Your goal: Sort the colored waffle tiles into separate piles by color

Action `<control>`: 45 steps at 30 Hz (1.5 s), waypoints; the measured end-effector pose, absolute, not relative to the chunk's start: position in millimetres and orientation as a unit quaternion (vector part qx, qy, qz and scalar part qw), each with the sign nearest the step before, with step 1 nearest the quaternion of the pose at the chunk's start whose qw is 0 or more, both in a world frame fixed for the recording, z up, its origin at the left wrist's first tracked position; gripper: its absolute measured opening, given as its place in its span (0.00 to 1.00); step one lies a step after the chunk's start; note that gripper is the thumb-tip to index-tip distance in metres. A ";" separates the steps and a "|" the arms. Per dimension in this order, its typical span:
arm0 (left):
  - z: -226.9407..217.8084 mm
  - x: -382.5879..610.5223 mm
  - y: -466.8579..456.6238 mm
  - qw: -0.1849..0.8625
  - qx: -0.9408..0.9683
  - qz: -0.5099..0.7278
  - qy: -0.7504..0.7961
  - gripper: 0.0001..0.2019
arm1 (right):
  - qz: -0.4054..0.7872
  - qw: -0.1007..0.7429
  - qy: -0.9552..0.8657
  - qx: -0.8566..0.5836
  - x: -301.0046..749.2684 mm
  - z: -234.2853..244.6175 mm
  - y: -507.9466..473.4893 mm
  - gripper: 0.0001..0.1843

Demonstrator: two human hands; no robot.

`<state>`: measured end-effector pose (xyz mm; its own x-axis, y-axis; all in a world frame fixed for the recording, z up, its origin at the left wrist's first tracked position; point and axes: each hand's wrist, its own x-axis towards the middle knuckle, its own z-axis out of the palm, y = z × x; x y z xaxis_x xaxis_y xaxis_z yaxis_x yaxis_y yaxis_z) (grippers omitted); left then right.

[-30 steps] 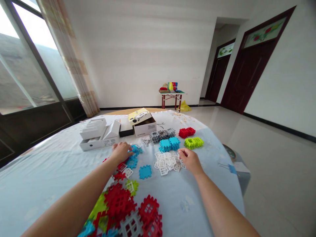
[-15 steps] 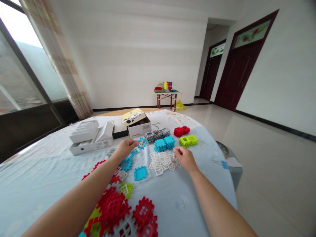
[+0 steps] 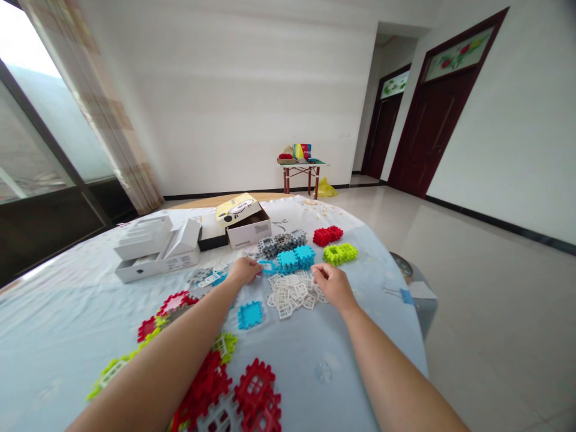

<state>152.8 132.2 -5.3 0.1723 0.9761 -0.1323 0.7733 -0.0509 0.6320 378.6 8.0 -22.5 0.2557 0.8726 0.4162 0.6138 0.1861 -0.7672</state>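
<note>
Along the far left, a tall glass window (image 3: 31,132) is edged by a beige checked curtain (image 3: 92,108), and a pale blue patterned cloth (image 3: 58,330) covers the round tabletop in front of it. On the cloth sits an open white cardboard box (image 3: 157,258) with white inner trays, and just beside it lies a flat black box (image 3: 211,242). Loose lime-green plastic lattice pieces (image 3: 110,372) and red plastic lattice pieces (image 3: 256,390) spread across the near side of the cloth, partly under the left forearm. The left hand (image 3: 244,271) is closed to a pinch, its fingertips (image 3: 257,269) apparently gripping a small blue plastic lattice piece (image 3: 269,267). Behind it stands a white cardboard box with a yellow-printed lid (image 3: 243,219), and a solid blue square lattice tile (image 3: 249,315) lies nearer the person. Farther right come a stack of grey lattice pieces (image 3: 279,244), a stack of blue lattice pieces (image 3: 293,259), a stack of red lattice pieces (image 3: 327,236) and a stack of lime-green lattice pieces (image 3: 339,253). The right hand (image 3: 332,285) is half-curled, its fingers (image 3: 317,273) at the edge of a heap of white plastic lattice pieces (image 3: 290,293); whether they hold one, I cannot tell. Beyond the cloth, a small red-legged table (image 3: 301,174) stands by the wall, and a dark red wooden door (image 3: 429,129) is set in the wall at right.
</note>
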 end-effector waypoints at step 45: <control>26.1 89.1 48.3 0.080 0.871 0.019 0.484 0.25 | 0.143 0.474 -0.601 -0.628 377.6 -28.5 4.6 0.16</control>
